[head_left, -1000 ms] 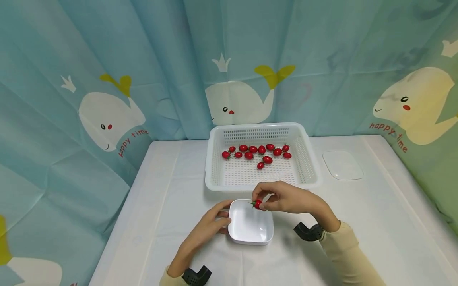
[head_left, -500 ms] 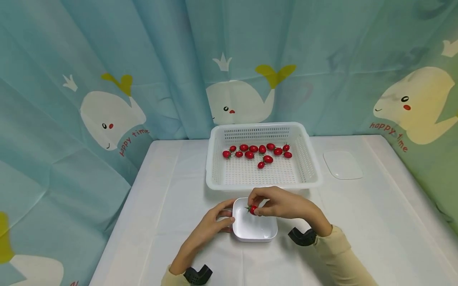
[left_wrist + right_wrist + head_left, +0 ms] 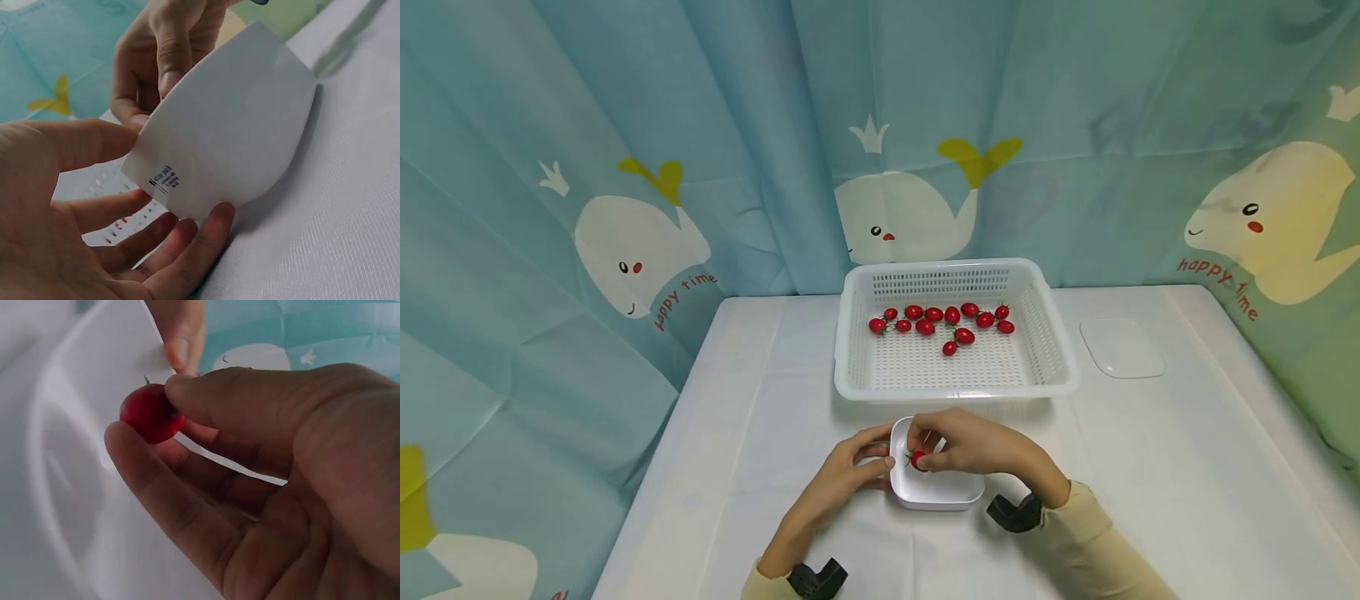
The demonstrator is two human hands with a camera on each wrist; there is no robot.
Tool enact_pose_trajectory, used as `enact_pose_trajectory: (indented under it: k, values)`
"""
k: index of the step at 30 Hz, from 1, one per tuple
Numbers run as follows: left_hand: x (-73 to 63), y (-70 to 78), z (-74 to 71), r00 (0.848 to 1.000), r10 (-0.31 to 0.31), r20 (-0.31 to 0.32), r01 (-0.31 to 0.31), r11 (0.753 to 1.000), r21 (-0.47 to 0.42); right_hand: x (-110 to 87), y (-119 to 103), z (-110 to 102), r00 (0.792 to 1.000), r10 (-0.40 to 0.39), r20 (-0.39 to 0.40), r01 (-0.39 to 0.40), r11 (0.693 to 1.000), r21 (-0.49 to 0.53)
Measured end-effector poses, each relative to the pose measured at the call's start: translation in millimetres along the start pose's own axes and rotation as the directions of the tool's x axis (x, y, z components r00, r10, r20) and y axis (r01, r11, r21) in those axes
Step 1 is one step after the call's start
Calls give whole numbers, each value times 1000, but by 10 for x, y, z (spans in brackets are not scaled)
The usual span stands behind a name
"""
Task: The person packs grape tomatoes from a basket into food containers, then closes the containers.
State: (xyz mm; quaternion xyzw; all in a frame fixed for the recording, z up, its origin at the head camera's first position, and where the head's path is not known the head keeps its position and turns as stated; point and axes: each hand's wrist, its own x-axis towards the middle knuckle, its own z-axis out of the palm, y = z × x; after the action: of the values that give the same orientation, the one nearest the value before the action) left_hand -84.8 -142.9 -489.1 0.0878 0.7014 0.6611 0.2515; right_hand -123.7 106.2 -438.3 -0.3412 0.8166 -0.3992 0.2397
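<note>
A red cherry tomato (image 3: 149, 414) with a green stem is pinched between the thumb and fingers of my right hand (image 3: 973, 443). It is inside the rim of a small white square box (image 3: 943, 493), low over its floor in the head view. My left hand (image 3: 842, 473) holds that box at its left side, thumb at the rim and fingers against the outer wall. Printed lettering shows on the box's outside (image 3: 231, 125) in the left wrist view. My right hand hides part of the box's inside in the head view.
Behind the box stands a white perforated basket (image 3: 955, 394) with several cherry tomatoes (image 3: 964, 336) in its back half. A clear, rounded square lid (image 3: 1122, 348) lies on the white tablecloth (image 3: 775, 375) to the right. A whale-print curtain (image 3: 760, 150) closes off the back and sides.
My right hand has moved left and toward me with the cherry tomato, from the box's back rim into the box. The box and my left hand have shifted slightly right.
</note>
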Motion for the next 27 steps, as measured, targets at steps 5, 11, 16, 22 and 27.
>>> enact_pose_trajectory:
  k: [5,11,16,22,27]
  values:
    - [-6,-7,-9,1000,3,-7,-4,1000,-9,61,22,97,1000,31,2,-31,999,-12]
    - [-12,-3,-2,1000,1,1,-1,1000,-20,105,2,195,992,102,-81,-106,993,-51]
    - [-13,9,7,1000,5,11,-4,1000,-18,128,10,264,984,94,-150,-112,987,-116]
    - [-6,3,7,1000,-1,15,2,1000,-17,162,40,316,978,110,-176,-130,986,-106]
    - [-7,-7,1,1000,10,21,-9,1000,-25,181,36,347,975,109,-192,-129,987,-95]
